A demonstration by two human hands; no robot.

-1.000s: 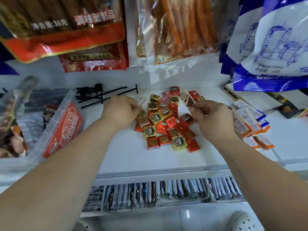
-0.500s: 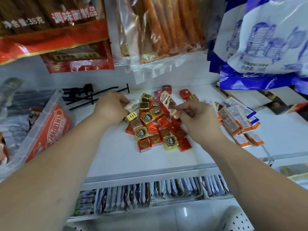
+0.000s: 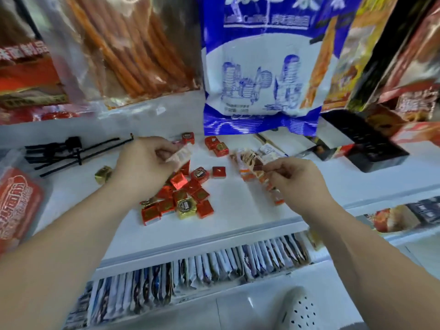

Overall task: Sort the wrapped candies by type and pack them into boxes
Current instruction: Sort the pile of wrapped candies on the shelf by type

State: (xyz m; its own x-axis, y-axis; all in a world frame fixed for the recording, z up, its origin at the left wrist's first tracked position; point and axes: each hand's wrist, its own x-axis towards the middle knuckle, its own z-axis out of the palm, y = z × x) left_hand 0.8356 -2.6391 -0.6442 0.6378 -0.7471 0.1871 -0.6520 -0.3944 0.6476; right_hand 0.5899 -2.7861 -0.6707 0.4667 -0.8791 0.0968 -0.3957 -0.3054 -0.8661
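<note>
R hand (image 3: 294, 178) pinches long brown-white candy (image 3: 250, 160), axis pointing left, just over row of long candies (image 3: 247, 174); L hand (image 3: 145, 163) grips pale wrapper (image 3: 182, 154) over square-candy pile (image 3: 183, 198), farther from row

White shop shelf (image 3: 238, 222) under hanging snack bags (image 3: 259, 67), rows of packets (image 3: 214, 263) below, pale floor (image 3: 238, 313)

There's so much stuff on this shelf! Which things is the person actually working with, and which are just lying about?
Part of the job:
left hand holding a pale candy
right hand pinching a brown-and-white candy
pile of red and gold candies
row of orange-ended candies

Just lying about:
black hooks
blue bag
sachets
white shoe
</note>
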